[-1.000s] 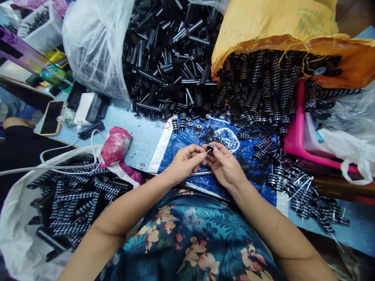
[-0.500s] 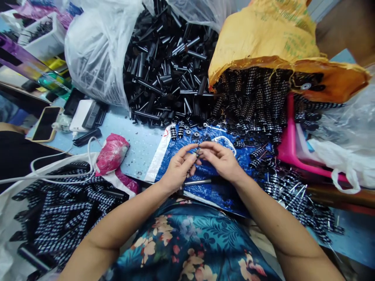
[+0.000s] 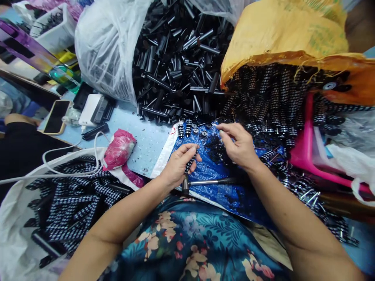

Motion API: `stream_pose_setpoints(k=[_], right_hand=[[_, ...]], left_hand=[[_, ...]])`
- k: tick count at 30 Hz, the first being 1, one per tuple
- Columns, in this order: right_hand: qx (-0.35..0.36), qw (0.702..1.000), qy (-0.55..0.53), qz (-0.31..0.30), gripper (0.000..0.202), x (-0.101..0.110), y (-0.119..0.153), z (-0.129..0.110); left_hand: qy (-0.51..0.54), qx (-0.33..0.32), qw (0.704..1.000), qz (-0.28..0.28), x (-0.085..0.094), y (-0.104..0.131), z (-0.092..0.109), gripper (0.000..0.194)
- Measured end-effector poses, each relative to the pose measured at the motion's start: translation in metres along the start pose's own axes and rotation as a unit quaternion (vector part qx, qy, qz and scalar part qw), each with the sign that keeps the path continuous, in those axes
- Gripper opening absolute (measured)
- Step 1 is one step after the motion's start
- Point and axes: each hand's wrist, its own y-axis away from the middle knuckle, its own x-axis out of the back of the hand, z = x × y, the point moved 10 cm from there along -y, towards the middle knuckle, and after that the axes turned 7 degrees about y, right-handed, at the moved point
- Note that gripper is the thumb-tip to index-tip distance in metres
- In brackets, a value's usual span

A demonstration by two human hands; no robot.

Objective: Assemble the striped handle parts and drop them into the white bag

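My left hand [image 3: 179,164] is closed around a thin black roller with pale square dots [image 3: 190,165], held at a tilt. Much of the roller is hidden by the fingers. My right hand [image 3: 238,144] is over the blue plastic sheet [image 3: 202,169], its thumb and index finger a little apart, with nothing visible between them. Close to its fingertips lie several round black washers [image 3: 204,133] and a heap of small black parts [image 3: 216,150]. A hammer [image 3: 205,182] rests on the sheet below my hands. Two short dotted rollers [image 3: 184,128] stand at the sheet's far edge.
Black tubes [image 3: 175,74] spill from a clear bag [image 3: 107,50] at the back. A yellow sack [image 3: 281,31] holds dotted rollers, beside a pink bin [image 3: 304,156]. More dotted strips fill a white sack [image 3: 17,207] at left. A phone [image 3: 57,117] and cable [image 3: 58,178] lie nearby.
My right hand has parted from my left and moved right and away from me, to the washers. My left hand keeps the roller. The view has shifted slightly.
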Motion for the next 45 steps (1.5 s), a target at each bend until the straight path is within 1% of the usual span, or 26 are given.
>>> stream_pose_setpoints(k=[1,2,4,6,8,12,16,21,23,26,28,29,30,31,32,33,34,35,37,38,39,40,41,43,44,45], right_hand=[[-0.057,0.991,-0.122,0.001,0.02,-0.004,0.01,0.001],[-0.12,0.965,-0.231,-0.005,0.024,-0.013,0.022,0.003],[-0.217,0.903,-0.371,-0.016,0.031,-0.037,0.045,0.001],[-0.267,0.857,-0.441,-0.008,0.034,-0.052,0.062,-0.002],[-0.282,0.835,-0.472,0.001,0.036,-0.058,0.07,-0.006],[-0.282,0.825,-0.49,-0.015,0.036,-0.057,0.072,-0.011],[-0.271,0.827,-0.491,-0.021,0.034,-0.053,0.071,-0.013],[-0.255,0.838,-0.482,-0.035,0.032,-0.055,0.075,-0.013],[-0.24,0.854,-0.459,-0.044,0.031,-0.055,0.076,-0.013],[-0.173,0.91,-0.373,-0.056,0.031,-0.048,0.064,-0.015],[-0.095,0.96,-0.261,-0.036,0.031,-0.038,0.046,-0.017],[-0.05,0.983,-0.177,-0.022,0.028,-0.034,0.035,-0.019],[-0.004,0.997,-0.076,-0.021,0.022,-0.034,0.023,-0.022],[0.037,0.999,0.031,-0.025,0.015,-0.036,0.012,-0.024],[0.067,0.989,0.123,-0.051,0.011,-0.044,0.003,-0.024],[0.085,0.975,0.188,-0.082,0.013,-0.052,-0.005,-0.022],[0.094,0.964,0.227,-0.103,0.015,-0.056,-0.011,-0.02],[0.095,0.96,0.239,-0.108,0.015,-0.056,-0.014,-0.019],[0.085,0.976,0.183,-0.075,0.016,-0.043,-0.013,-0.021],[0.067,0.989,0.119,-0.057,0.017,-0.035,-0.008,-0.022],[0.031,0.998,0.029,-0.041,0.017,-0.028,-0.002,-0.019],[-0.025,0.997,-0.075,-0.027,0.02,-0.023,0.006,-0.011],[-0.095,0.98,-0.176,-0.016,0.027,-0.023,0.016,-0.001],[-0.241,0.911,-0.333,0.01,0.041,-0.03,0.041,0.018],[-0.293,0.876,-0.383,0.024,0.045,-0.035,0.054,0.022],[-0.323,0.849,-0.416,0.033,0.048,-0.038,0.063,0.021]], left_hand=[[-0.017,0.003,1.0,-0.011,-0.004,0.001,-0.002,0.043],[-0.033,0.006,0.999,-0.024,-0.009,0.002,-0.005,0.042],[-0.061,0.011,0.997,-0.048,-0.018,0.004,-0.01,0.04],[-0.08,0.011,0.995,-0.061,-0.024,0.005,-0.013,0.04],[-0.085,0.006,0.994,-0.061,-0.025,0.007,-0.013,0.041],[-0.083,0.005,0.995,-0.052,-0.023,0.01,-0.014,0.043],[-0.084,0.007,0.995,-0.06,-0.024,0.014,-0.015,0.044],[-0.094,0.007,0.994,-0.062,-0.022,0.014,-0.018,0.044],[-0.088,0.004,0.995,-0.054,-0.019,0.013,-0.019,0.044],[-0.062,-0.015,0.998,-0.029,-0.012,0.01,-0.015,0.05],[-0.045,-0.038,0.998,-0.014,-0.008,0.009,-0.007,0.057],[-0.038,-0.046,0.998,-0.009,-0.007,0.008,-0.002,0.058],[-0.031,-0.051,0.998,-0.003,-0.006,0.008,0.002,0.057],[-0.024,-0.051,0.998,0.003,-0.004,0.007,0.006,0.055],[-0.018,-0.048,0.999,0.008,-0.003,0.007,0.009,0.054],[-0.013,-0.044,0.999,0.014,-0.001,0.006,0.011,0.054],[-0.01,-0.041,0.999,0.018,0.001,0.006,0.013,0.054],[-0.008,-0.041,0.999,0.021,0.003,0.006,0.015,0.054],[-0.01,-0.049,0.998,0.026,0.007,0.006,0.019,0.054],[-0.012,-0.053,0.998,0.028,0.009,0.006,0.02,0.054],[-0.013,-0.053,0.998,0.031,0.01,0.006,0.021,0.053],[-0.013,-0.049,0.998,0.033,0.01,0.007,0.019,0.052],[-0.014,-0.041,0.999,0.031,0.008,0.007,0.016,0.05],[-0.023,-0.014,1.0,0.01,-0.002,0.008,0.007,0.045],[-0.032,0.002,0.999,-0.009,-0.009,0.008,0.0,0.043],[-0.045,0.018,0.998,-0.032,-0.016,0.01,-0.006,0.043]])
